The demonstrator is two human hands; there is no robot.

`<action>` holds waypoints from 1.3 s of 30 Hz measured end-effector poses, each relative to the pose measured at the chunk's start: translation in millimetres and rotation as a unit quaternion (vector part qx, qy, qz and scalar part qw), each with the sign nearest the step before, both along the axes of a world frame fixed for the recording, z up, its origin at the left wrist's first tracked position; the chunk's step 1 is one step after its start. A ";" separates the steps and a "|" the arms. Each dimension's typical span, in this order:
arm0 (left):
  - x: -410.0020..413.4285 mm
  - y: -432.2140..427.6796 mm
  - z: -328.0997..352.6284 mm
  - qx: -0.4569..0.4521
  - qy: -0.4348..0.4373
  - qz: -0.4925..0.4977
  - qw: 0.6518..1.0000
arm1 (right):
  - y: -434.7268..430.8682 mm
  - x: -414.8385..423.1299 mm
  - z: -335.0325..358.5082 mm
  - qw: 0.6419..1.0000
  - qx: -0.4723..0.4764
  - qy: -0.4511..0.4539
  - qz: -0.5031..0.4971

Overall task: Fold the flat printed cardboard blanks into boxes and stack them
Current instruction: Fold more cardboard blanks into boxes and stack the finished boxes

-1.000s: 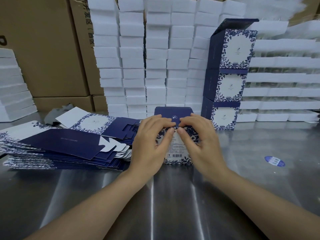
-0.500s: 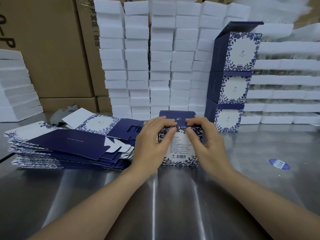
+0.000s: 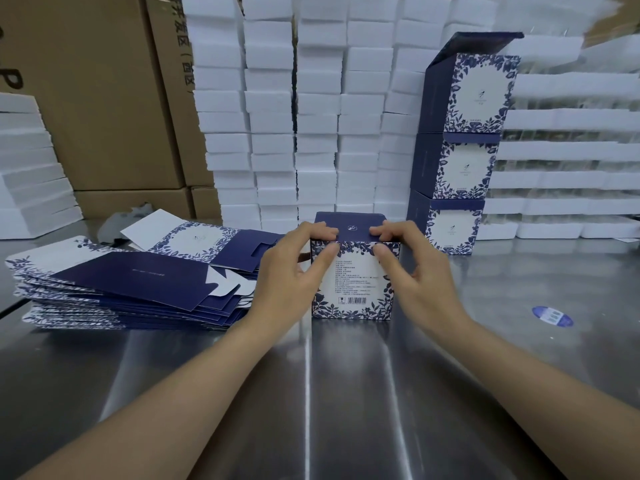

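Slid apart, left hand and right hand pinch one box at its lid; three stacked boxes stand at two o'clock.

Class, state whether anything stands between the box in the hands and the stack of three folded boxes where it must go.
Nothing visible does: only bare table separates the box from the stack to its right. The top box's lid stands open, though.

Box navy top, white face with blue leaf border. Flat blanks at 9 o'clock same navy/white floral. Surface grey steel, foam blocks white.
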State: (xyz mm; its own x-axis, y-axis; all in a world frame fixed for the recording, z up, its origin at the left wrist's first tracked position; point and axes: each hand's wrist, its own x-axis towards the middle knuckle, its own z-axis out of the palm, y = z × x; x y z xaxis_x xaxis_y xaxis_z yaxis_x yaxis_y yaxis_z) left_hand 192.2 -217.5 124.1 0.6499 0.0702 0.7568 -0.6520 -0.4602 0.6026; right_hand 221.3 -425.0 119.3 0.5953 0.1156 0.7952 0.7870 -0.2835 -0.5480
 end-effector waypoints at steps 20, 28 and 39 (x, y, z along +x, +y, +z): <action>-6.2 -6.0 -6.0 -0.107 0.032 0.037 0.993 | -9.7 6.1 -9.7 0.997 0.067 0.033 0.013; -14.0 -26.6 -11.3 -0.121 -0.038 0.046 0.991 | -2.3 -4.6 -7.3 0.992 0.126 0.006 -0.002; -7.5 -18.2 -31.7 0.093 0.073 0.073 0.990 | -10.9 10.9 -26.0 0.995 -0.032 0.094 -0.009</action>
State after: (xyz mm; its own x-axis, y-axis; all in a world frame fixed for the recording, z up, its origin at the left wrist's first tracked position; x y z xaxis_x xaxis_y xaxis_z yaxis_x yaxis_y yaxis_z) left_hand 184.7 -235.7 92.3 0.7460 0.0394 0.6648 -0.4835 -0.6545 0.5813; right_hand 232.2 -435.8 93.3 0.7351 0.1513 0.6609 0.6670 -0.3358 -0.6650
